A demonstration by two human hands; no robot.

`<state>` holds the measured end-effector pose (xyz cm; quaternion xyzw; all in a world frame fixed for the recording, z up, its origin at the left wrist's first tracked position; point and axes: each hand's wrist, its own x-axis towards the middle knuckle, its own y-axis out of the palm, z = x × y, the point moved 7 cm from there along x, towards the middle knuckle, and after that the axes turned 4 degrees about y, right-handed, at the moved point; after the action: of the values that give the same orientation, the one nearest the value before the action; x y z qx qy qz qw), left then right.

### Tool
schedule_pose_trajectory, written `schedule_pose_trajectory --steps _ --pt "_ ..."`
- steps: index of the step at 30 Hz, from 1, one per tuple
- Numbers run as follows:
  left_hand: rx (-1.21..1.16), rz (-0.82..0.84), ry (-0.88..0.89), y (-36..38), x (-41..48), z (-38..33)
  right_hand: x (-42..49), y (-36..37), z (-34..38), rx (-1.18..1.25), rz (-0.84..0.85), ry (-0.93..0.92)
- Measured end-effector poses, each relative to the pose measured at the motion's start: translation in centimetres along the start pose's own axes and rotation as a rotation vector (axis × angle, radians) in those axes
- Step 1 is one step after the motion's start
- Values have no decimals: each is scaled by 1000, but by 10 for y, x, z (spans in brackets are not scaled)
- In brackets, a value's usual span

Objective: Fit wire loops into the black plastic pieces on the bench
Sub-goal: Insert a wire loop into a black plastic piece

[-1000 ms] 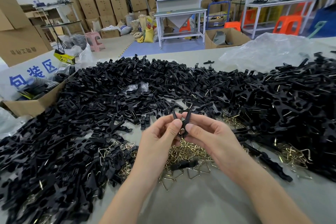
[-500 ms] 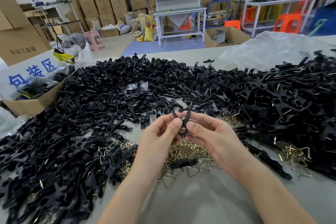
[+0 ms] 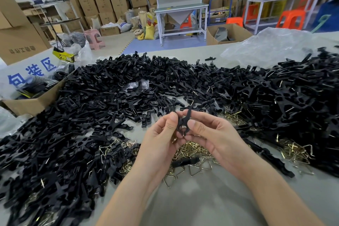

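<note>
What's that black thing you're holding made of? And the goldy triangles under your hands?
The black piece pinched between the left hand and right hand looks like moulded plastic: matt, with shaped holes. The triangle loops look like thin bent metal wire, shiny and brass-coloured; they glint. Solid brass or plating, I cannot tell.

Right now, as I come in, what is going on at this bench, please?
A person holds one small black plastic piece between both hands: the left hand and the right hand pinch it from either side, above a pile of brass-coloured triangular wire loops on the grey bench. Heaps of black plastic pieces lie all around. Whether a loop already sits in the held piece cannot be seen.
</note>
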<state>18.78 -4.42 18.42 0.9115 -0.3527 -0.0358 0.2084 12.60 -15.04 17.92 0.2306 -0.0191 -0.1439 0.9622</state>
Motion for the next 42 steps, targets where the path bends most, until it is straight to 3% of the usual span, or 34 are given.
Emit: schedule_pose_trajectory --steps 12,18,23,25,28,32,38,42 --pt "23 -2 13 -3 1 2 0 2 1 -24 40 -37" --pt "227 -98 102 -13 1 0 -1 -2 3 -298 -12 -116" --pt "269 -68 115 -12 -1 -3 -2 -1 6 -425 -58 -199" --pt "515 -88 213 -15 -1 -9 -1 -8 10 -413 -119 -242" --pt "1098 -54 402 -12 -4 -20 1 -24 14 -330 -239 -277" --pt "1588 188 302 -9 -4 2 3 -39 13 -301 -344 -297" --pt "1592 150 255 -15 0 3 6 -43 10 -361 -361 -316" --pt "1450 72 316 -15 -1 -4 6 -45 9 -389 -357 -332"
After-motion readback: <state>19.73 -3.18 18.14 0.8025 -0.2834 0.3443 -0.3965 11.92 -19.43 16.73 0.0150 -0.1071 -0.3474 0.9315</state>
